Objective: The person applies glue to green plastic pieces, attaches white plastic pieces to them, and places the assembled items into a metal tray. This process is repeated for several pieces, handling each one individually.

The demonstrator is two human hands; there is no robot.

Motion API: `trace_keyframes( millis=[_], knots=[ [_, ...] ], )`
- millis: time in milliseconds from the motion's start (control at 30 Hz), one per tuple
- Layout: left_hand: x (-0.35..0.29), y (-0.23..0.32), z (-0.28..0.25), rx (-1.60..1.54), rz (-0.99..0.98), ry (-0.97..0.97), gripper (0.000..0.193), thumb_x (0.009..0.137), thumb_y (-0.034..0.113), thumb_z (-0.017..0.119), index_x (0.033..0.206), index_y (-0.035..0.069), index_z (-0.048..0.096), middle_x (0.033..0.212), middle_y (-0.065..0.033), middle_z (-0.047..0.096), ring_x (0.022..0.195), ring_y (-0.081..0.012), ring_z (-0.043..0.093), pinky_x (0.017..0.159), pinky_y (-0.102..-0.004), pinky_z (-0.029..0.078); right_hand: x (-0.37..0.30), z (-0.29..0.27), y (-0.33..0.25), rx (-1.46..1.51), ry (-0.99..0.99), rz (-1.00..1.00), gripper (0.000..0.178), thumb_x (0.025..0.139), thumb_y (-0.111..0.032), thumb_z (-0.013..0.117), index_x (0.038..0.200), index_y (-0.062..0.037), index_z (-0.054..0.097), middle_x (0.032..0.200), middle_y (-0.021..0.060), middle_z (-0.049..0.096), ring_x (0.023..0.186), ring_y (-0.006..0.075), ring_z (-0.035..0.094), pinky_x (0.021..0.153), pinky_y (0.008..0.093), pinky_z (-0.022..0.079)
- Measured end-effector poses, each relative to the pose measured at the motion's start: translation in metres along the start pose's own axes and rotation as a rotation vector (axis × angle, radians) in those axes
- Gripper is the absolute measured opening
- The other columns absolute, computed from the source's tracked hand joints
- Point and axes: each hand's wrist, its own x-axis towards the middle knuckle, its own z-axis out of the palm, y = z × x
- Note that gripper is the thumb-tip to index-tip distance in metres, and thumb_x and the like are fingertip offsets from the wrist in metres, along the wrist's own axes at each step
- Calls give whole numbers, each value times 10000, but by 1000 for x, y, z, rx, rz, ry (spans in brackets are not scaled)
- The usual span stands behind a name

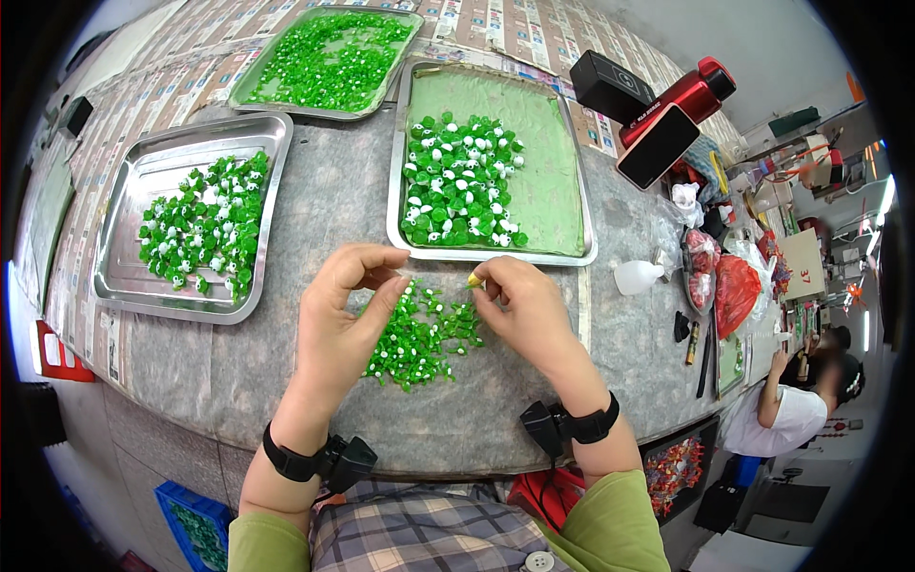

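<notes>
My left hand (pixel 341 310) is raised over the near edge of the table's work area, its thumb and index finger curved close together. Anything between those tips is too small to make out. Across from it, my right hand (pixel 522 307) has its fingers curled in a pinch, with a small yellow spot at the index fingertip; what it grips, if anything, is unclear. Between and below the hands lies a loose pile of tiny green and white pieces (pixel 415 348). Just beyond them stands a metal tray (pixel 558 181) with a green lining, part-covered by larger green-and-white pieces (pixel 462 181).
At left is a metal tray (pixel 124 224) of green-and-white pieces; a further tray (pixel 405 43) holds small green ones. On the right are a phone (pixel 658 146), red bottle (pixel 681 100), black box (pixel 610 84), white squeeze bottle (pixel 637 276) and bags (pixel 739 291). Another person (pixel 786 415) sits far right.
</notes>
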Motion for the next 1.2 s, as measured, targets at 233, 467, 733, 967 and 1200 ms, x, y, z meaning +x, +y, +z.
trace_keyframes(
  millis=[233, 467, 733, 967, 1200],
  knots=[
    [-12, 10, 19, 107, 185, -203, 219, 631, 10, 643, 834, 33, 564, 748, -69, 564, 684, -173, 554, 591, -256, 434, -18, -8, -17, 1182, -71, 457, 137, 728, -30, 567, 853, -23, 510, 742, 13, 545, 674, 60, 514, 605, 197, 419],
    [-15, 6, 23, -28, 34, -204, 113, 652, 4, 625, 754, 22, 578, 754, -61, 570, 674, -158, 539, 591, -251, 425, -27, -2, -29, 952, 52, 273, 192, 740, -24, 563, 913, -7, 484, 785, 30, 551, 701, 83, 529, 655, 207, 427],
    [-16, 4, 23, -229, -174, -274, 48, 701, 22, 591, 748, 12, 586, 737, -46, 556, 691, -121, 517, 609, -223, 404, -23, -9, -17, 1329, -128, 473, 202, 766, -70, 551, 950, 8, 516, 785, 41, 563, 697, 88, 526, 630, 199, 420],
    [-16, 0, 23, -409, -414, -363, 113, 761, 73, 557, 849, 2, 555, 759, -40, 548, 690, -102, 515, 608, -211, 417, -29, -3, -13, 1097, -93, 325, 112, 757, -94, 572, 818, -3, 549, 735, 12, 566, 630, 48, 504, 566, 187, 407],
    [-15, 2, 27, -761, -672, -383, 168, 770, 89, 549, 909, 0, 519, 776, -68, 573, 681, -125, 570, 619, -236, 492, -26, -10, -27, 598, 174, 75, 111, 705, -56, 596, 794, -9, 548, 779, 70, 549, 604, 136, 531, 542, 223, 423]
  ],
)
